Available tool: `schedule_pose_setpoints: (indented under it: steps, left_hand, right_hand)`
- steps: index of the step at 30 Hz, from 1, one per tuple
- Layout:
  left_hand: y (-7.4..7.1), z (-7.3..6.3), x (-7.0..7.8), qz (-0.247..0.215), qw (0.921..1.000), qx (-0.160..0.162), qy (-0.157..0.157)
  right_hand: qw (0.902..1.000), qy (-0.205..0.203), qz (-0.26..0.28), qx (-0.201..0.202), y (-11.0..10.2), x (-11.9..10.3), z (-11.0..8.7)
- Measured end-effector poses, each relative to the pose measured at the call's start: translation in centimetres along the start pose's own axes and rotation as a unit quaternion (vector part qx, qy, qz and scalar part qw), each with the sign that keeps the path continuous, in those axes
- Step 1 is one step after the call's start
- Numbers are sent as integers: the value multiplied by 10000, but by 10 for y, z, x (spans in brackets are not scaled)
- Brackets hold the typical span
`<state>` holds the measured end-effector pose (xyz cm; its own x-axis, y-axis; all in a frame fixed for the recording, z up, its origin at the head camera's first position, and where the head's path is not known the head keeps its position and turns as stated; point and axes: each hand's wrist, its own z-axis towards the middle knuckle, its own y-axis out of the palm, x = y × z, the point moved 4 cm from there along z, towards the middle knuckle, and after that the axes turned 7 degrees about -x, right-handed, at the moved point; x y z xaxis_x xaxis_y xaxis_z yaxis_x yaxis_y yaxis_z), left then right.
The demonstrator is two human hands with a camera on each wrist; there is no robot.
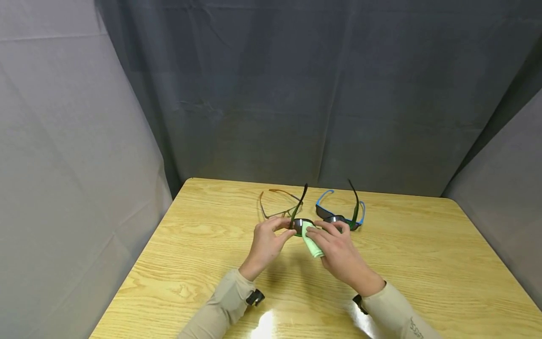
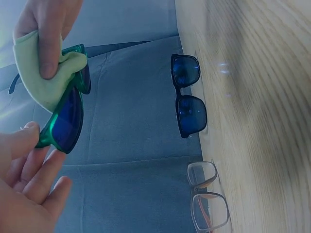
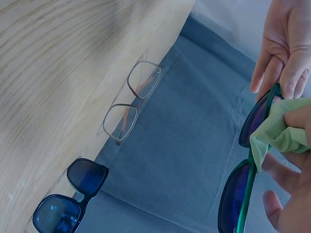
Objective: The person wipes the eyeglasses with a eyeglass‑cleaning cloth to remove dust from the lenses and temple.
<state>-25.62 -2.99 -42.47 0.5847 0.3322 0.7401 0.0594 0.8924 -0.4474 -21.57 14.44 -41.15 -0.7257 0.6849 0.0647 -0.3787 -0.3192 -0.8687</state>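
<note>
Sunglasses with a green frame and dark lenses (image 2: 68,121) are held up above the table, temples unfolded and pointing away. My left hand (image 1: 264,242) pinches them at one end of the frame between thumb and fingers. A folded light green cloth (image 1: 313,243) is in my right hand (image 1: 342,252), which pinches it over a lens near the middle of the frame. In the left wrist view the right thumb presses the cloth from one side; part of the lens beneath is hidden.
Behind the hands, blue-and-black sunglasses (image 2: 193,114) lie on the wooden table (image 1: 203,245) with temples open. Left of them are clear-lens eyeglasses (image 3: 120,121) with orange-brown temple tips. A dark grey cloth backdrop (image 1: 262,94) stands past the table's far edge, with light panels at both sides.
</note>
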Motion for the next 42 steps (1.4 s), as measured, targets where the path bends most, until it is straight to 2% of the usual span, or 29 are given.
schedule_pose_setpoints:
  steps: [9,21,42]
  left_hand:
    - [2,0,2,-53,9996,-12,270]
    - [4,1,5,-156,9992,-128,344]
    - [5,-1,-2,-216,9992,-162,284]
  right_hand:
    - [9996,98,-92,235,0,3,0]
    - [9994,48,-164,314,2,4,4]
    - [10000,-49,-9,12,7,4,11]
